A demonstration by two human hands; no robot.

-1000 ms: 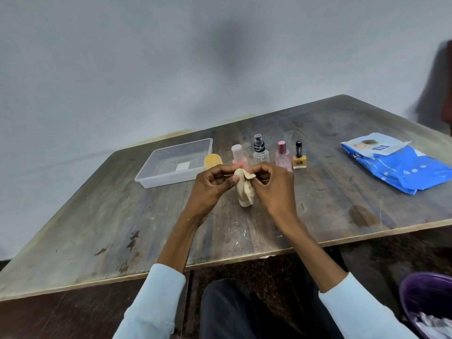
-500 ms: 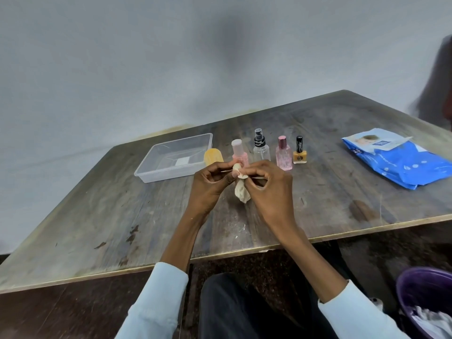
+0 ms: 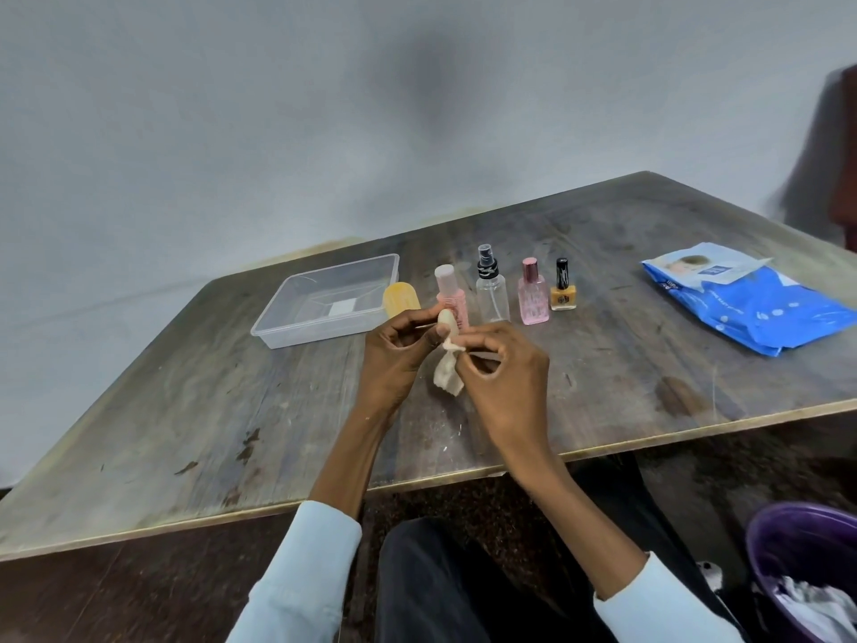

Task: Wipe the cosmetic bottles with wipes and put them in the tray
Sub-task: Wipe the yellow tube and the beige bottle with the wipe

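Observation:
My left hand (image 3: 399, 350) grips a small beige item (image 3: 446, 320); only its rounded end shows above my thumb. Against it, my right hand (image 3: 505, 378) pinches a crumpled off-white wipe (image 3: 447, 380) that hangs down between both hands. Behind them stand an orange-capped item (image 3: 401, 297), a pink bottle with a white cap (image 3: 450, 290), a clear spray bottle (image 3: 491, 294), a pink perfume bottle (image 3: 533, 299) and a yellow nail polish (image 3: 562, 292). The clear plastic tray (image 3: 297, 331) sits at the left of the row with no bottle inside.
A blue pack of wipes (image 3: 765, 313) lies at the right on the worn wooden table (image 3: 185, 410). Beside my knee at the lower right is a purple bin (image 3: 788, 549) with used wipes in it. A wall stands just behind the table.
The wipe has bunched up and slid lower between my hands, baring the beige item's tip. Both hands stay together in front of the bottles.

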